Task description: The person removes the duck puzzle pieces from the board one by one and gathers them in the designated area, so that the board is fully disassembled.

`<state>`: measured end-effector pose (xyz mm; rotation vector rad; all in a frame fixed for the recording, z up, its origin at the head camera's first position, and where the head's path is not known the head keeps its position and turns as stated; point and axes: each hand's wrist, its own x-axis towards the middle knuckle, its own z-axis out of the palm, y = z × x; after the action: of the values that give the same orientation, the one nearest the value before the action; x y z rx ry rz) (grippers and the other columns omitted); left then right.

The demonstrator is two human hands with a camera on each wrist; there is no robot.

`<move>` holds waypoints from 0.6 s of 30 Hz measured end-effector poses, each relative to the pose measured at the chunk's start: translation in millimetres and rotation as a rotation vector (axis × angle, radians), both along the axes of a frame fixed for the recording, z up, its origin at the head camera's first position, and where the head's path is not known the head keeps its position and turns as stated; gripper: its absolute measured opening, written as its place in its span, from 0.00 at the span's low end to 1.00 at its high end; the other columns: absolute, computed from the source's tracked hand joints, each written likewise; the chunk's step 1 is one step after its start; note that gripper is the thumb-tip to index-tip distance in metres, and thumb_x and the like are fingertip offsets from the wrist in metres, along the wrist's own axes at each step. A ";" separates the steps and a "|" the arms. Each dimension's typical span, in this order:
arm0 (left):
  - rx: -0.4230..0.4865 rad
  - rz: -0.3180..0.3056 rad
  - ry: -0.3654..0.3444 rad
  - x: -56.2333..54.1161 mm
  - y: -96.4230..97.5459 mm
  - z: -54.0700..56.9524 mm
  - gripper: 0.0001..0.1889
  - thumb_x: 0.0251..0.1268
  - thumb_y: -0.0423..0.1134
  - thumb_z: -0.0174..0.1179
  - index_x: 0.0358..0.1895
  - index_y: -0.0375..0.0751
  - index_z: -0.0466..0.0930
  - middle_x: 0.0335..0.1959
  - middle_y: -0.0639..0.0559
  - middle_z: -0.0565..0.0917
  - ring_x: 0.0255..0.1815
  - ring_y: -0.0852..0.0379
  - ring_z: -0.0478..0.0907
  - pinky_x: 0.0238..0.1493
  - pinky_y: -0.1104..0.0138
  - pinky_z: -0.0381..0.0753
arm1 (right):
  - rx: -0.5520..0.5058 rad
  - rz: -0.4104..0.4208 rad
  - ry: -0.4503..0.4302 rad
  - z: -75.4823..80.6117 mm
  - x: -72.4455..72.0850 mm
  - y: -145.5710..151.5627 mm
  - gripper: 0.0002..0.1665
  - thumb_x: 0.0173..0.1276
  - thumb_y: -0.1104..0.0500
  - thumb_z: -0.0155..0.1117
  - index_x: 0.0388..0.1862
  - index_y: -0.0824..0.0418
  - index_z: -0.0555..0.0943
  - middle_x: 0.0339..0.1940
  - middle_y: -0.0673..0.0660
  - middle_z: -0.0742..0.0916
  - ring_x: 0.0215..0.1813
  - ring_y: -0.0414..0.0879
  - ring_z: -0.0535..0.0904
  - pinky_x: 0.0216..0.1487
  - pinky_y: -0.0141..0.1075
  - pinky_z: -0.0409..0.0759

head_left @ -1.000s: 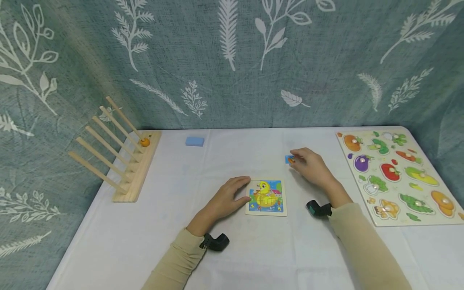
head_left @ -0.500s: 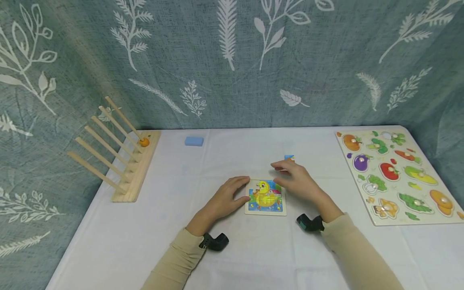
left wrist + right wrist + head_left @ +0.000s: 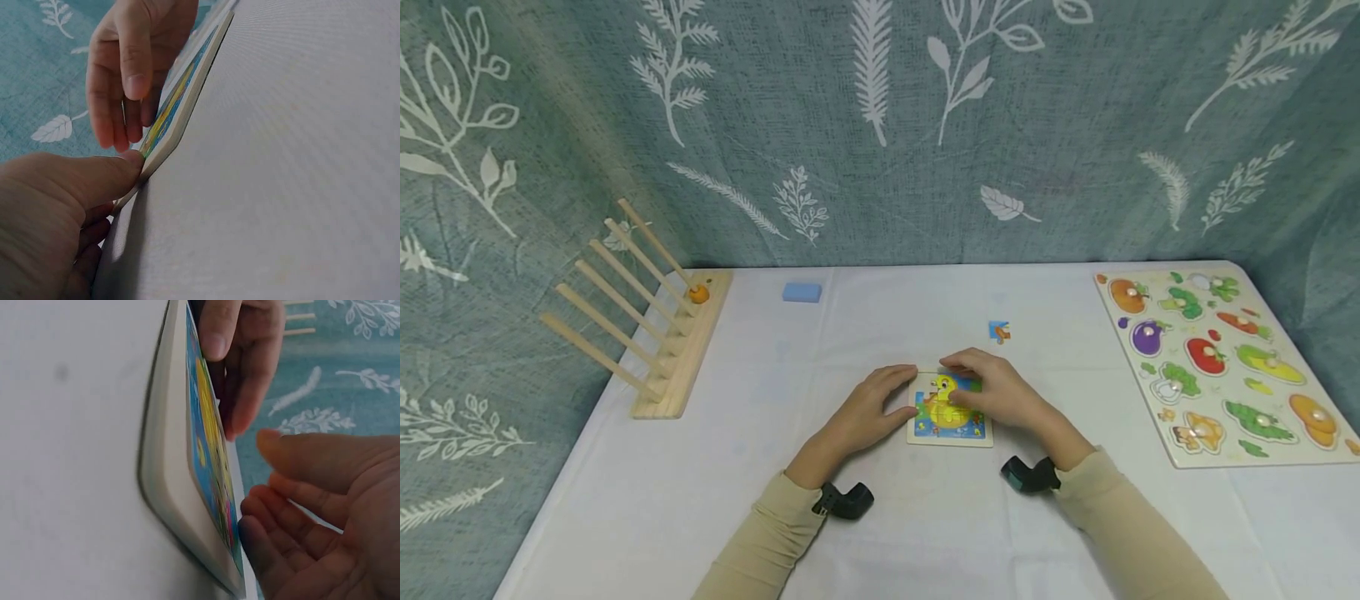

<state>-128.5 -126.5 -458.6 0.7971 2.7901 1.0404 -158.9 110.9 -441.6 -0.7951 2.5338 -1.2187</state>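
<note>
A small square duck jigsaw puzzle (image 3: 947,429) in a pale wooden frame lies on the white table. My left hand (image 3: 865,417) grips its left side, thumb on the near edge and fingers at the far corner; in the left wrist view the thumb (image 3: 106,178) touches the frame's rim. Over the puzzle's upper right is my right hand (image 3: 1003,392), partly covering the picture. The right wrist view shows the fingers of my right hand (image 3: 331,506) loosely bent with nothing between them. A loose blue-and-orange puzzle piece (image 3: 998,332) lies beyond the puzzle to the right.
At the left stands a wooden rack (image 3: 681,367) with several slanted pegs and an orange bead (image 3: 699,294) at its far end. A blue block (image 3: 802,292) lies near the back edge. To the right is a vegetable peg board (image 3: 1225,367). A patterned curtain (image 3: 917,192) hangs behind.
My right hand has left the loose puzzle piece and moved left and nearer, over the puzzle. The piece stays on the table, now fully uncovered. My left hand has not moved.
</note>
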 end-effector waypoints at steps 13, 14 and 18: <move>0.015 -0.008 0.014 -0.4 -0.3 0.1 0.29 0.62 0.40 0.63 0.65 0.34 0.68 0.65 0.42 0.72 0.68 0.44 0.66 0.68 0.53 0.67 | 0.137 0.076 0.127 -1.9 -5.3 -7.4 0.22 0.62 0.60 0.67 0.55 0.61 0.78 0.53 0.55 0.81 0.57 0.49 0.76 0.62 0.46 0.75; 0.016 -0.006 0.012 -0.2 -0.2 0.0 0.29 0.62 0.40 0.63 0.65 0.35 0.68 0.65 0.42 0.72 0.68 0.44 0.66 0.68 0.53 0.67 | 0.145 0.082 0.130 -2.1 -6.2 -7.6 0.21 0.62 0.60 0.67 0.55 0.61 0.79 0.53 0.55 0.81 0.57 0.49 0.76 0.61 0.46 0.75; 0.015 0.000 0.003 -0.3 0.3 -0.6 0.29 0.62 0.40 0.63 0.66 0.36 0.68 0.65 0.42 0.72 0.68 0.45 0.66 0.68 0.53 0.67 | 0.165 0.113 0.131 -2.6 -8.8 -7.3 0.19 0.63 0.60 0.66 0.54 0.61 0.81 0.51 0.55 0.80 0.55 0.49 0.76 0.60 0.47 0.76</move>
<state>-128.8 -126.3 -459.3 0.8010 2.7878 1.0622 -167.7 103.6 -444.2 -0.9921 2.6094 -0.9379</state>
